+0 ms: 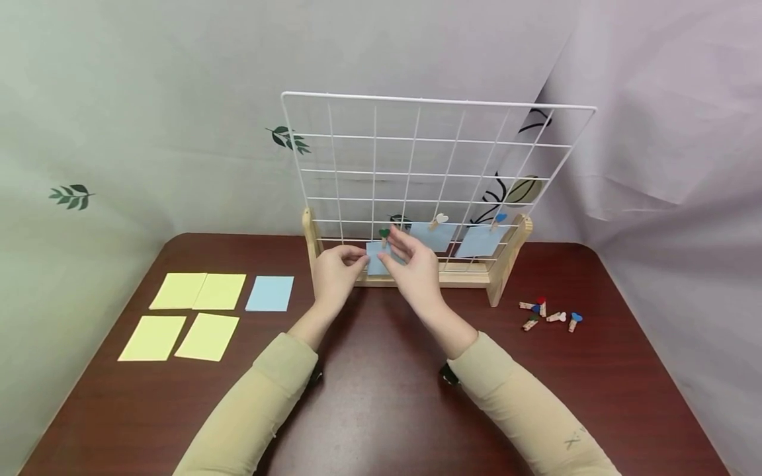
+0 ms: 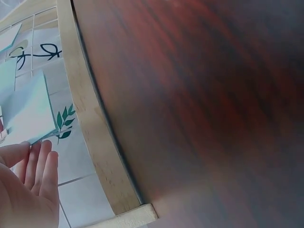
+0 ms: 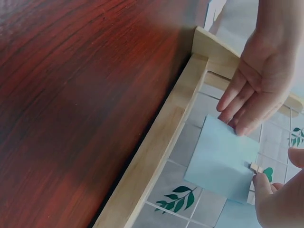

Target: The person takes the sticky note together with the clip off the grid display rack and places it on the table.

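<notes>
Low on the white wire grid (image 1: 395, 174), a blue paper note (image 3: 222, 159) hangs beneath a small wooden clothespin with a green heart (image 1: 384, 233). My left hand (image 1: 337, 272) pinches the note's left edge between thumb and fingers. My right hand (image 1: 418, 270) is at its other side, the thumb touching beside the clothespin and the index finger spread away near the heart. To the right, two more blue notes hang on the grid, one under a white-heart clothespin (image 1: 439, 221), the other under a blue-heart clothespin (image 1: 499, 219).
The grid stands in a wooden base (image 1: 464, 280) on the dark red table (image 1: 381, 396). Several yellow notes (image 1: 151, 338) and one blue note (image 1: 270, 293) lie on the left. Several loose heart clothespins (image 1: 556, 317) lie at the right. A patterned cloth (image 1: 149, 119) hangs behind.
</notes>
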`<state>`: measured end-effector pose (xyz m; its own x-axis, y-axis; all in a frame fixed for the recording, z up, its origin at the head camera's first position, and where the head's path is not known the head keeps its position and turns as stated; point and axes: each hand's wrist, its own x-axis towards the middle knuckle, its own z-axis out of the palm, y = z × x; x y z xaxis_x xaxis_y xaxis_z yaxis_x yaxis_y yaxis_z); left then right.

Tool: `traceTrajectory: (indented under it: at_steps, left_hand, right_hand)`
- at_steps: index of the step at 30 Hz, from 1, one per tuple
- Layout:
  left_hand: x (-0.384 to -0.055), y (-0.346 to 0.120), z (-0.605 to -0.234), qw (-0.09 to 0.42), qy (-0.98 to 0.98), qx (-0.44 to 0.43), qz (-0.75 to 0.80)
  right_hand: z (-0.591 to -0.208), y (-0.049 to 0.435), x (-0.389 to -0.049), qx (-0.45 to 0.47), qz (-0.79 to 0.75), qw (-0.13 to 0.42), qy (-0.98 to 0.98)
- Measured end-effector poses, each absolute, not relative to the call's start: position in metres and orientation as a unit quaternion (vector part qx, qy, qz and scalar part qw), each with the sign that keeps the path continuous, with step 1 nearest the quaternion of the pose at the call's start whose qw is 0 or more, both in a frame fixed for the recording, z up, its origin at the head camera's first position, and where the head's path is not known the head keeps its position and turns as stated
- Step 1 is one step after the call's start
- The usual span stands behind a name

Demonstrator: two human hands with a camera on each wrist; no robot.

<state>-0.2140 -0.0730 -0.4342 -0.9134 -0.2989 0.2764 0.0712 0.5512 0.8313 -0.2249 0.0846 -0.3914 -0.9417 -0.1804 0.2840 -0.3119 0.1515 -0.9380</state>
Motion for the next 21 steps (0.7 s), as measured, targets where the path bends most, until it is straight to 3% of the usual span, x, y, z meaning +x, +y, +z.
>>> traceTrajectory:
  at_steps: [14, 21]
  left_hand:
    - [-0.217, -0.073, -0.431, 0.206, -0.844, 0.067, -0.490]
    - [-0.216, -0.073, -0.430, 0.204, -0.843, 0.074, -0.492]
  right_hand:
    - [-0.392, 0.078, -0.231, 0.149, 0.647, 0.040, -0.747]
    - [-0.396, 0.075, -0.236, 0.147, 0.640, 0.088, -0.749]
